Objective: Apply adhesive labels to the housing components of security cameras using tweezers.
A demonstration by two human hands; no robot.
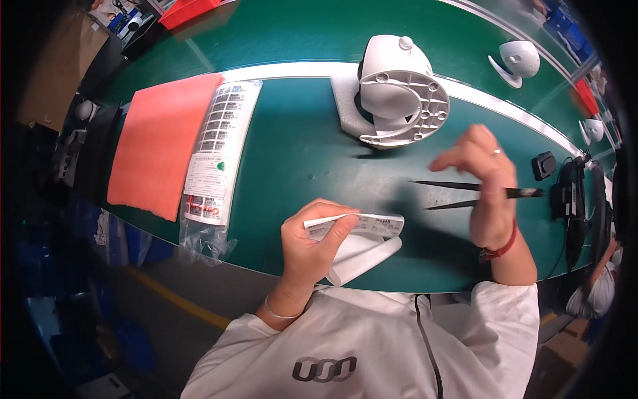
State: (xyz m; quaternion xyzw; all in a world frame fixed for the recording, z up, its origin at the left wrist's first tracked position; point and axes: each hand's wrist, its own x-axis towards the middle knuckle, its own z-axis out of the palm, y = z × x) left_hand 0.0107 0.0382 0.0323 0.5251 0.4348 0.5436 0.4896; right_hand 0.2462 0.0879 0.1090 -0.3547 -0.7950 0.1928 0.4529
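My left hand (311,236) pinches a folded white label sheet (389,225) with small printed labels, close to the table's front edge. Its white backing curls down below my fingers. My right hand (480,166) hovers to the right with bent fingers, thumb and forefinger drawn together; whatever is between them is too small to make out. Black tweezers (444,184) pass beneath that hand, tips spread to the left, and seem to lie on the table. Beyond my hands, a white device (399,73) lies tipped on white foam (343,100), its ribbed round base toward me.
An orange foam sheet (159,143) and a bagged stack of label sheets (222,133) lie at the left. At the right are a small black block (543,165) and a black device with a cable (570,199). Another white device (518,60) stands across the white rail.
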